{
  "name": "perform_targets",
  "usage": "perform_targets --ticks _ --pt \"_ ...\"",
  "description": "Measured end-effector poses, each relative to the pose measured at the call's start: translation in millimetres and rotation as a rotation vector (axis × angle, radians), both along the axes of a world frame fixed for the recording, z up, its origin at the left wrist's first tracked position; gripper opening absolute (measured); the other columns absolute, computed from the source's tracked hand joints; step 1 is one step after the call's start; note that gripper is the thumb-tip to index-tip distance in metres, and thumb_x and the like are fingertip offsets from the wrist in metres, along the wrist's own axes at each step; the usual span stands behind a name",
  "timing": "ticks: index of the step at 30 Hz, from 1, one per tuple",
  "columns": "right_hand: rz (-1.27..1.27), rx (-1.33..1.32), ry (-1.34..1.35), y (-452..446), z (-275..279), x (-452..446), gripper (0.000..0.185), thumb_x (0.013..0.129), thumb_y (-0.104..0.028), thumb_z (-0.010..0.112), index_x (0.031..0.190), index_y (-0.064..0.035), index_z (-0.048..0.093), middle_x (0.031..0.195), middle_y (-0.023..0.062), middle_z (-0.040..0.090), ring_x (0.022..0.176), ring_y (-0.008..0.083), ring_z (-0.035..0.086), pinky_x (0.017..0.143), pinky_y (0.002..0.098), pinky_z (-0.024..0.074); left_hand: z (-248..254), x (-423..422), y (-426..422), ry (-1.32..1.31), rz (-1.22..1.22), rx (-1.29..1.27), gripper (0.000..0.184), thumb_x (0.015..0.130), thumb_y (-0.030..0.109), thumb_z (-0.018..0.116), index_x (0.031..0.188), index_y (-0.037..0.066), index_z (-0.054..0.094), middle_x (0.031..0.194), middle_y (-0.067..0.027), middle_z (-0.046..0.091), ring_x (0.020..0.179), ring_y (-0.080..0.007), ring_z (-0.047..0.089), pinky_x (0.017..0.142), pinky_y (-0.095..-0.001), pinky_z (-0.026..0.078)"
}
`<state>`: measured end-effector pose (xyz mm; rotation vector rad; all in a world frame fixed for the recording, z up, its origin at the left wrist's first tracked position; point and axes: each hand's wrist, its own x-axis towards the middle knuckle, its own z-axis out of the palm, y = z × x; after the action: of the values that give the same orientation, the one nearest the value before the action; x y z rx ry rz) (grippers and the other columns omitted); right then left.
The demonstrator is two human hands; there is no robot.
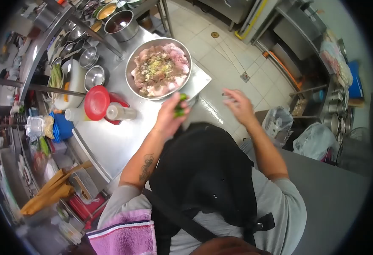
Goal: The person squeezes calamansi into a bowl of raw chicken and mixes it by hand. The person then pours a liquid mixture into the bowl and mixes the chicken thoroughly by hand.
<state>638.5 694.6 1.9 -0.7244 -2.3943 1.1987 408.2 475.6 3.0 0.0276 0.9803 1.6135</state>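
Observation:
My left hand point(169, 114) is closed around a small bright green object point(179, 111), near the front rim of a large steel bowl point(129, 80). The fingers cover part of that object, so its exact kind is hard to make out. Inside the bowl lie pieces of raw pale pink meat point(174, 56), topped with brown, yellow and whitish seasoning point(159, 67). To the right of the bowl, my right hand point(239, 106) is held in the air, fingers partly bent. A small dark spot shows at its fingertips, too blurred to identify.
On the steel table point(110, 142) stand a red round-topped container point(96, 103) and a pale squeeze bottle point(122, 113). Small steel bowls point(94, 78) and a deep pot point(122, 26) are farther back. Tiled floor point(203, 32) lies beyond the table's right edge; plastic bags point(316, 140) are at right.

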Motion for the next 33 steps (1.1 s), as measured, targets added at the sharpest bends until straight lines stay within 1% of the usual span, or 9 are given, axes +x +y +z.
perform_targets --ticks 5,8,13,15,19,22,25,28,33 --pt "0.331 0.162 0.284 -46 32 -91 0.038 0.096 -0.019 0.074 0.132 -0.0071 0.071 0.117 0.0114 0.069 0.105 0.0256 0.070 0.088 0.0373 0.0565 20 11 0 0.053 -0.026 0.094 0.041 0.110 0.044 0.057 0.113 0.004 0.065 0.087 0.0001 0.060 0.079 -0.0153 0.061 0.058 -0.0273 0.045" --pt "0.508 -0.293 0.227 -48 17 -110 0.027 0.099 -0.011 0.070 0.126 -0.0048 0.074 0.115 0.0072 0.064 0.099 0.0179 0.072 0.082 0.0337 0.0571 29 9 -10 0.091 -0.086 0.138 0.036 0.110 0.043 0.059 0.103 0.009 0.064 0.088 0.0008 0.060 0.080 -0.0136 0.061 0.058 -0.0251 0.045" --pt "0.449 -0.195 0.076 -58 13 -127 0.027 0.100 -0.013 0.069 0.127 -0.0088 0.075 0.107 0.0046 0.070 0.092 0.0147 0.071 0.080 0.0305 0.0563 31 6 -36 0.073 -0.034 0.056 0.037 0.110 0.044 0.060 0.104 0.008 0.066 0.088 0.0009 0.060 0.079 -0.0143 0.062 0.058 -0.0267 0.044" --pt "0.378 -0.255 0.038 -51 7 -141 0.028 0.100 -0.013 0.070 0.127 -0.0103 0.075 0.103 0.0041 0.072 0.090 0.0144 0.071 0.079 0.0297 0.0559 29 5 -49 0.065 0.047 -0.018 0.042 0.109 0.049 0.058 0.119 0.009 0.067 0.084 0.0031 0.057 0.075 -0.0117 0.059 0.054 -0.0256 0.042" --pt "0.298 -0.256 -0.008 -13 0 -179 0.033 0.099 -0.013 0.069 0.131 -0.0125 0.073 0.095 0.0070 0.075 0.083 0.0169 0.072 0.078 0.0320 0.0563 -17 -10 -95 0.058 0.225 -0.117 0.024 0.103 0.032 0.063 0.105 0.007 0.065 0.082 -0.0031 0.063 0.062 -0.0157 0.060 0.048 -0.0308 0.045" --pt "0.243 -0.145 -0.062 16 -31 -213 0.036 0.098 -0.011 0.067 0.134 -0.0128 0.072 0.094 0.0099 0.076 0.079 0.0178 0.072 0.076 0.0324 0.0567 -85 -20 -142 0.109 0.300 -0.212 0.013 0.097 0.011 0.058 0.108 0.004 0.063 0.095 -0.0109 0.067 0.074 -0.0189 0.064 0.057 -0.0309 0.050" --pt "0.195 -0.036 -0.140 -2 -5 -238 0.034 0.097 -0.010 0.065 0.130 -0.0106 0.071 0.100 0.0150 0.076 0.084 0.0251 0.074 0.080 0.0373 0.0578 -88 -14 -163 0.064 0.430 -0.213 0.011 0.098 0.006 0.058 0.108 0.005 0.058 0.098 -0.0163 0.070 0.072 -0.0190 0.063 0.057 -0.0317 0.051" --pt "0.351 0.424 -0.133 -13 -13 -269 0.018 0.095 -0.015 0.068 0.111 -0.0073 0.070 0.109 0.0200 0.073 0.103 0.0408 0.070 0.088 0.0501 0.0550 -106 -17 -184 0.133 0.381 -0.218 0.010 0.101 0.005 0.057 0.111 0.005 0.056 0.109 -0.0219 0.072 0.072 -0.0173 0.063 0.057 -0.0299 0.051" --pt "0.417 0.551 -0.176 -32 -27 -315 0.014 0.092 -0.015 0.068 0.104 -0.0083 0.069 0.104 0.0183 0.075 0.099 0.0388 0.072 0.086 0.0507 0.0556 -88 -14 -192 0.151 0.382 -0.200 0.008 0.104 0.009 0.057 0.111 0.004 0.057 0.115 -0.0228 0.073 0.073 -0.0150 0.062 0.056 -0.0273 0.050"
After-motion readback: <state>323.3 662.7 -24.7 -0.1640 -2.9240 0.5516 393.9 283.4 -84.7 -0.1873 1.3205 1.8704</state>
